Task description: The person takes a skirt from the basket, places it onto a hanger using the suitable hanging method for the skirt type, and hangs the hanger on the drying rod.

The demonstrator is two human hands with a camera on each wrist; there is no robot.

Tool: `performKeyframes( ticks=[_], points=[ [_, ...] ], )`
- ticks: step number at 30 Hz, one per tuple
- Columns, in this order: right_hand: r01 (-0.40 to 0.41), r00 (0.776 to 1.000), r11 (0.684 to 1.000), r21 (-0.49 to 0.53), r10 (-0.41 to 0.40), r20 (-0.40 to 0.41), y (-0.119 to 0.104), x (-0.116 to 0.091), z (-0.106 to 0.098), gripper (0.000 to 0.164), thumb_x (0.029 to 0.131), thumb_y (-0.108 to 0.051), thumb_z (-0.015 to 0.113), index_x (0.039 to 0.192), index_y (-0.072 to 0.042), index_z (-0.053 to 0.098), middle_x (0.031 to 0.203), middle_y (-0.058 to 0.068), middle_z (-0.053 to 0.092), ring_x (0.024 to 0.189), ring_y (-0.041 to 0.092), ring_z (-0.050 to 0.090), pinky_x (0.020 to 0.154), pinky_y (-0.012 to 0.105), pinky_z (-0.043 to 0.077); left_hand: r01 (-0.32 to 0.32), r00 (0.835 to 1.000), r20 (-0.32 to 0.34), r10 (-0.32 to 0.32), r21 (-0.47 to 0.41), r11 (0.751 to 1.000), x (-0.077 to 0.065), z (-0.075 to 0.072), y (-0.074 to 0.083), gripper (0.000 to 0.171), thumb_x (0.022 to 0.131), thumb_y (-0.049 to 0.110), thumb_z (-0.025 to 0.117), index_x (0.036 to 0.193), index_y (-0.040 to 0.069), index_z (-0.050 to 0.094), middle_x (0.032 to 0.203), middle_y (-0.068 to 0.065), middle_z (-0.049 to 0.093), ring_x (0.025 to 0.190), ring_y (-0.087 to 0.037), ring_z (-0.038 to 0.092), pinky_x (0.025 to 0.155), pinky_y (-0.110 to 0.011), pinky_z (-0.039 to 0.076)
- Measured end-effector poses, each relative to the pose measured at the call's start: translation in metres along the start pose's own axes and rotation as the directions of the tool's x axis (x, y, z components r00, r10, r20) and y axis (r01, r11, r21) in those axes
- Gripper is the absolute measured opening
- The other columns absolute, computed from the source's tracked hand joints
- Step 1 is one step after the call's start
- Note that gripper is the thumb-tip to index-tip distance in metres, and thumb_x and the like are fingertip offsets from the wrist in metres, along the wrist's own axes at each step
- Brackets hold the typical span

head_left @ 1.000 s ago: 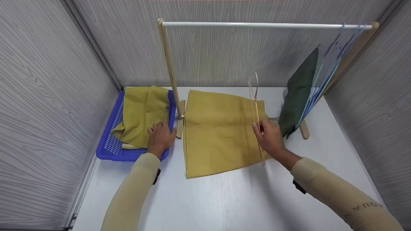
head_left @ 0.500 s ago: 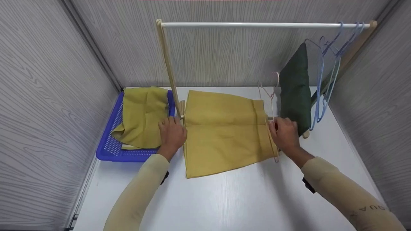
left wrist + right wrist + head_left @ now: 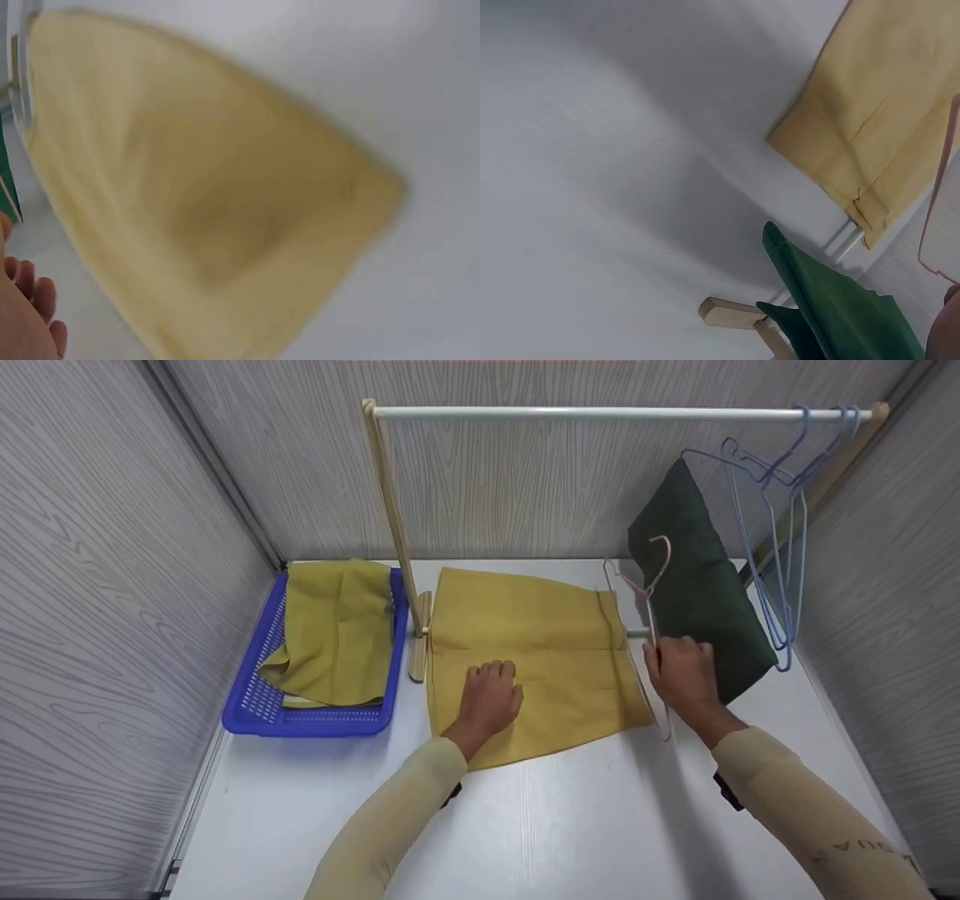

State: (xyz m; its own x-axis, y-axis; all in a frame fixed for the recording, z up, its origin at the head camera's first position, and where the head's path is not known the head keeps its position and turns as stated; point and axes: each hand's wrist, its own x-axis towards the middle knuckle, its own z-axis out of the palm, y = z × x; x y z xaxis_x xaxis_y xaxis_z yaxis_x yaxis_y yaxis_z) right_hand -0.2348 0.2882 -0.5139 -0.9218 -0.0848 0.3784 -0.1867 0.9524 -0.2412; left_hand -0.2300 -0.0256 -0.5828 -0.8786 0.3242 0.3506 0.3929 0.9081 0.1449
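Note:
A mustard-yellow cloth garment (image 3: 547,615), wider at its left end like a skirt, lies flat on the white table. My left hand (image 3: 489,701) is over its lower left part with loosely bent fingers, holding nothing. In the left wrist view, several fingertips (image 3: 43,296) show at the lower left, apart from the cloth. My right hand (image 3: 682,671) grips a thin pink clothes hanger (image 3: 651,604) just past the garment's narrow right end. The hanger's hook points up, and part of it also shows in the right wrist view. Beside that hand hangs a dark green cloth (image 3: 686,562).
A blue plastic basket (image 3: 307,729) holding an olive-yellow cloth (image 3: 337,637) stands at the left. A rack with a white rod (image 3: 600,412) and wooden legs (image 3: 420,656) spans the back. Several blue hangers (image 3: 799,577) hang at its right end. Grey wood-grain panels enclose the table.
My left hand has moved from the basket rightward over the yellow garment. My right hand has carried the pink hanger to the right, off the garment. The green cloth and blue hangers have swung.

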Motion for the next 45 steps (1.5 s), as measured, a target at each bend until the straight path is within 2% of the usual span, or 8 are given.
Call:
performKeyframes(
  ticks=[5, 14, 19, 25, 34, 38, 43, 45],
  points=[
    [0.047, 0.999, 0.998, -0.04, -0.048, -0.015, 0.006, -0.004, 0.007, 0.035, 0.101, -0.025, 0.054, 0.075, -0.002, 0.056, 0.068, 0.018, 0.057, 0.073, 0.037, 0.054, 0.074, 0.053, 0.037, -0.1, 0.995, -0.01, 0.099, -0.042, 0.994, -0.009, 0.02, 0.042, 0.024, 0.097, 0.034, 0.059, 0.106, 0.012, 0.063, 0.096, -0.001, 0.069, 0.087, -0.018, 0.066, 0.075, -0.034, 0.049],
    [0.037, 0.999, 0.995, -0.095, -0.033, 0.04, 0.008, -0.005, 0.013, 0.038, 0.102, -0.028, 0.05, 0.079, 0.0, 0.059, 0.07, 0.019, 0.057, 0.073, 0.039, 0.056, 0.076, 0.053, 0.038, -0.04, 0.979, 0.186, 0.079, -0.206, 0.978, -0.014, 0.05, 0.098, 0.044, 0.098, 0.049, 0.055, 0.122, 0.013, 0.054, 0.113, -0.003, 0.057, 0.1, -0.018, 0.057, 0.082, -0.033, 0.046],
    [0.031, 0.998, 0.991, -0.126, -0.023, 0.062, 0.009, -0.007, 0.017, 0.038, 0.102, -0.029, 0.049, 0.08, 0.0, 0.058, 0.07, 0.018, 0.057, 0.072, 0.039, 0.058, 0.077, 0.053, 0.038, -0.1, 0.971, 0.201, 0.129, -0.149, 0.984, -0.016, 0.061, 0.118, 0.054, 0.091, 0.057, 0.062, 0.126, 0.017, 0.054, 0.118, -0.001, 0.056, 0.105, -0.018, 0.053, 0.084, -0.033, 0.042],
    [0.087, 0.994, 0.977, -0.197, -0.071, 0.085, 0.016, -0.013, 0.024, 0.036, 0.1, -0.026, 0.053, 0.077, 0.001, 0.057, 0.065, 0.018, 0.054, 0.065, 0.038, 0.057, 0.069, 0.051, 0.039, -0.038, 0.942, 0.335, 0.02, 0.047, 0.998, -0.013, 0.071, 0.131, 0.041, 0.1, 0.049, 0.053, 0.13, 0.021, 0.052, 0.123, 0.003, 0.054, 0.109, -0.015, 0.054, 0.085, -0.031, 0.045],
    [0.276, 0.958, 0.931, -0.239, -0.287, -0.015, 0.03, -0.02, 0.032, 0.039, 0.095, -0.018, 0.061, 0.061, -0.001, 0.051, 0.052, 0.017, 0.048, 0.048, 0.039, 0.052, 0.046, 0.051, 0.041, -0.152, 0.95, 0.309, 0.046, 0.329, 0.932, -0.017, 0.069, 0.128, 0.01, 0.102, 0.027, 0.052, 0.102, 0.017, 0.054, 0.084, 0.007, 0.056, 0.07, -0.004, 0.057, 0.053, -0.02, 0.047],
    [0.257, 0.964, 0.941, -0.22, -0.265, -0.003, 0.03, -0.014, 0.026, 0.042, 0.097, -0.02, 0.058, 0.06, -0.002, 0.05, 0.05, 0.014, 0.045, 0.045, 0.034, 0.049, 0.045, 0.049, 0.041, -0.138, 0.911, 0.411, 0.026, 0.246, 0.959, -0.018, 0.065, 0.124, 0.014, 0.101, 0.027, 0.052, 0.105, 0.014, 0.053, 0.085, 0.004, 0.057, 0.071, -0.008, 0.058, 0.053, -0.024, 0.047],
    [0.156, 0.988, 0.962, -0.225, -0.15, 0.046, 0.031, -0.006, 0.017, 0.046, 0.099, -0.023, 0.053, 0.058, -0.003, 0.053, 0.049, 0.012, 0.046, 0.045, 0.029, 0.046, 0.048, 0.049, 0.043, -0.324, 0.815, 0.569, 0.109, 0.293, 0.899, -0.017, 0.062, 0.122, 0.02, 0.105, 0.033, 0.046, 0.103, 0.017, 0.058, 0.094, 0.003, 0.052, 0.077, -0.009, 0.054, 0.054, -0.027, 0.047],
    [0.132, 0.991, 0.965, -0.225, -0.122, 0.059, 0.033, -0.004, 0.014, 0.047, 0.1, -0.024, 0.052, 0.057, -0.003, 0.054, 0.049, 0.011, 0.047, 0.046, 0.029, 0.046, 0.05, 0.049, 0.043, -0.325, 0.814, 0.571, 0.103, 0.302, 0.896, -0.016, 0.062, 0.122, 0.019, 0.105, 0.034, 0.048, 0.102, 0.019, 0.058, 0.095, 0.003, 0.053, 0.079, -0.009, 0.055, 0.055, -0.027, 0.048]
  ],
)
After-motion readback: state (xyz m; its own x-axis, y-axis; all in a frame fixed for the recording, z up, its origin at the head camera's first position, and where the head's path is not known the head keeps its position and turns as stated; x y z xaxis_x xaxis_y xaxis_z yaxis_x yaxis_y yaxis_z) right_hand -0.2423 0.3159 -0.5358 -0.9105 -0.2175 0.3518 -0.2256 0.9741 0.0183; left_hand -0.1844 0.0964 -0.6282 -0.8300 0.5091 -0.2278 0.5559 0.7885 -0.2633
